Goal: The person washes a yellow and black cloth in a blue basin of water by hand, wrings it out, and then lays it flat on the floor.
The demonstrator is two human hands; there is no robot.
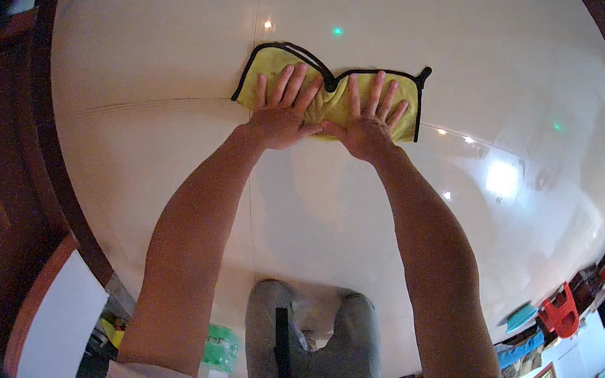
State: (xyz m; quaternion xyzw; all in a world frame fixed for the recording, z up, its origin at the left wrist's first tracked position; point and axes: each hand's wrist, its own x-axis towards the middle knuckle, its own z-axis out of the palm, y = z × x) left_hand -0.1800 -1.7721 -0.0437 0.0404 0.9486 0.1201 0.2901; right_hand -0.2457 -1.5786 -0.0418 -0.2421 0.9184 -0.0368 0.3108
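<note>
A yellow cloth (326,107) with black edging lies spread on the glossy pale tile floor (323,203). Its upper edge dips to a bunched fold at the middle, and a small black loop sticks out at its upper right corner. My left hand (284,110) presses flat on the left half, fingers spread. On the right half rests my right hand (370,121), palm down and fingers apart. Both thumbs point inward and nearly meet near the cloth's lower edge. The cloth lies under the palms, not gripped.
My knees (314,326) are on the floor behind my hands. A green-tinted plastic bottle (220,348) stands beside my left leg. Dark wooden skirting (50,146) borders the floor at left. At the far right stands a red plastic stool (561,312) by a teal object (522,317).
</note>
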